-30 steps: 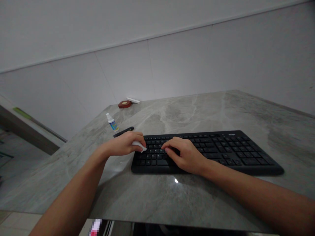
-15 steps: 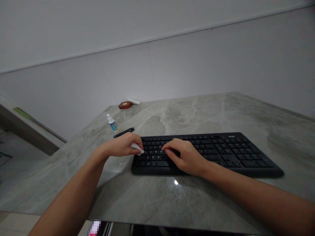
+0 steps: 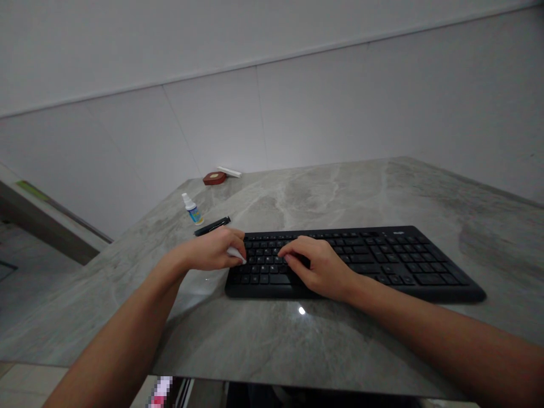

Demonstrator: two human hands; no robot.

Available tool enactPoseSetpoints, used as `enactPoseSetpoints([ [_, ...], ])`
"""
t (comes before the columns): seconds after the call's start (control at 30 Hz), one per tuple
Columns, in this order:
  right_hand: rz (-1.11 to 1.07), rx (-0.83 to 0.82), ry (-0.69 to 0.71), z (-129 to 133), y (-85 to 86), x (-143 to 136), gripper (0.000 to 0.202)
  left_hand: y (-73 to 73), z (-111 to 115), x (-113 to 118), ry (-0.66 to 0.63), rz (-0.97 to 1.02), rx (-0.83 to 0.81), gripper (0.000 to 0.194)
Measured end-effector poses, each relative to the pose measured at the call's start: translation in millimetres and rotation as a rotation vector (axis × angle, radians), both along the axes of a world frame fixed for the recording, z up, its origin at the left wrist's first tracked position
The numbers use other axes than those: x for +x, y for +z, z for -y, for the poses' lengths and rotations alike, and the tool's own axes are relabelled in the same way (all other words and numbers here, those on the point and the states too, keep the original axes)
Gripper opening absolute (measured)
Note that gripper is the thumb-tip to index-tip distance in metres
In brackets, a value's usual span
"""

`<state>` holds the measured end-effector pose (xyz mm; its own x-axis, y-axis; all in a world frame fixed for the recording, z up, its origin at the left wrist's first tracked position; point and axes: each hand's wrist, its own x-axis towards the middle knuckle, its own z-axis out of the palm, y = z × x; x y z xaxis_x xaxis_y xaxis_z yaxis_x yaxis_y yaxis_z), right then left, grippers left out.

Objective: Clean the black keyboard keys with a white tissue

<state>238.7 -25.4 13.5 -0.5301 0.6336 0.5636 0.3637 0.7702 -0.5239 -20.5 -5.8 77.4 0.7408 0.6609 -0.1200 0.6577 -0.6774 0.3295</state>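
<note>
A black keyboard (image 3: 361, 255) lies flat on the marbled table, its number pad toward the right. At its left end, my left hand (image 3: 216, 247) is closed around a small white wipe (image 3: 236, 254), with the wipe's tip against the leftmost keys. My right hand (image 3: 317, 266) is over the middle letter keys, fingers curled and the thumb and forefinger tips close together. Whether anything small is between those tips cannot be made out. The keys under both hands are hidden.
A black pen-like object (image 3: 212, 226) lies just behind my left hand. Farther back stands a white spray bottle (image 3: 194, 211) with a blue label. A reddish-brown case (image 3: 215, 178) and a white strip (image 3: 229, 171) are near the wall. The table (image 3: 238, 340) ends close in front.
The whole view has shifted slightly, with the table and its things a little higher in the picture. Both hands keep nearly the same places on the keyboard, and the wipe is still in my left hand.
</note>
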Motion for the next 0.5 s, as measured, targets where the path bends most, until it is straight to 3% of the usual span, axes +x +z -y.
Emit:
enactPoseSetpoints([
  [0.5, -0.006, -0.006, 0.006, -0.3, 0.3, 0.8, 0.02, -3.4, 2.2, 5.4, 0.0, -0.031, 0.072, 0.014],
])
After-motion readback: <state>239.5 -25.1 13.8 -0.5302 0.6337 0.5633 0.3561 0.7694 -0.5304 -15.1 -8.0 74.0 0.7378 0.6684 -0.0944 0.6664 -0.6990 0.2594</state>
